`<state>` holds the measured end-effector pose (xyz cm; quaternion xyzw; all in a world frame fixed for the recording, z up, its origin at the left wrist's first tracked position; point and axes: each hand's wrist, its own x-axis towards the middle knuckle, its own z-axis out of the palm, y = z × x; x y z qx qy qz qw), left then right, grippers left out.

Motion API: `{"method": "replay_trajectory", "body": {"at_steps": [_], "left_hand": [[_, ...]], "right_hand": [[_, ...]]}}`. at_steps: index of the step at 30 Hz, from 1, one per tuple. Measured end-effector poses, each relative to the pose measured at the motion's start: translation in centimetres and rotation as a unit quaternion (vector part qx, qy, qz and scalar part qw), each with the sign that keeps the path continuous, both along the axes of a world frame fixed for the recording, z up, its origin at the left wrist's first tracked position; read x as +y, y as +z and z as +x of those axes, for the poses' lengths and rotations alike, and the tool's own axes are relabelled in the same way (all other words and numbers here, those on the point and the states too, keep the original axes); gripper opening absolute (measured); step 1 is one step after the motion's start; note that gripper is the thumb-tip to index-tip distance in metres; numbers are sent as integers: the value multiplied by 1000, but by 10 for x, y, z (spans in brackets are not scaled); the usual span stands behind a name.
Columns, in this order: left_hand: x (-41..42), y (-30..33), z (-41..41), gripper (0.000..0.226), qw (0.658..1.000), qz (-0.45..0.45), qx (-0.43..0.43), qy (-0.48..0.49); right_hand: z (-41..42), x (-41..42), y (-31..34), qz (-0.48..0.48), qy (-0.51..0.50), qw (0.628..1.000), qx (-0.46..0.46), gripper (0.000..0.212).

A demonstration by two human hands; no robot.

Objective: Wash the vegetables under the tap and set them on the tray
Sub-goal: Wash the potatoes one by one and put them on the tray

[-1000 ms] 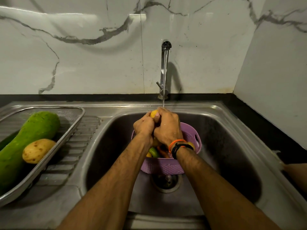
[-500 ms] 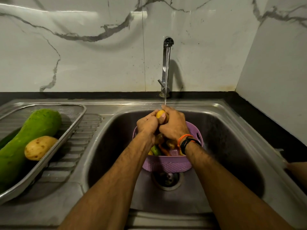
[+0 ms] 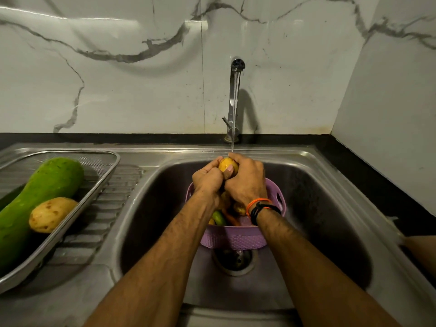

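Both hands wrap a small yellow potato (image 3: pixel 227 164) under the thin stream from the tap (image 3: pixel 236 95). My left hand (image 3: pixel 207 179) grips its left side and my right hand (image 3: pixel 247 180) grips its right side, thumb across the front. Below them a purple basket (image 3: pixel 236 237) stands in the sink (image 3: pixel 330 208), holding more vegetables, among them something green (image 3: pixel 219 217) and something orange, partly hidden by my wrists. On the left a steel tray (image 3: pixel 103 182) holds a large green gourd (image 3: pixel 35 201) and a washed potato (image 3: pixel 50 214).
The ribbed draining board (image 3: pixel 106 215) lies between tray and sink. The drain (image 3: pixel 233 260) sits under the basket. A marble wall rises behind and to the right, with a black counter strip (image 3: pixel 368 175) along it. Another person's arm (image 3: pixel 420 251) shows at the right edge.
My hands have kept turning the potato under the water, so more of its yellow top shows now. The view has tilted slightly; nothing else has moved.
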<state>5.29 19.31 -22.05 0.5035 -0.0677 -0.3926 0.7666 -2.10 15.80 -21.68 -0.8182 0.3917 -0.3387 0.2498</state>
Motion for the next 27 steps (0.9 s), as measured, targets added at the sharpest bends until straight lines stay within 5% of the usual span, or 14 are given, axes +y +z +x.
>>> {"method": "replay_trajectory", "body": {"at_steps": [18, 23, 27], "left_hand": [[3, 3, -3, 42, 1000, 8, -9, 6], [7, 6, -3, 40, 1000, 10, -21, -6], [5, 6, -5, 25, 1000, 19, 6, 19]], "right_hand": [[1, -1, -2, 8, -5, 1000, -17, 53], [0, -7, -1, 67, 20, 998, 5, 68], [5, 2, -2, 27, -22, 998, -55, 45]]}}
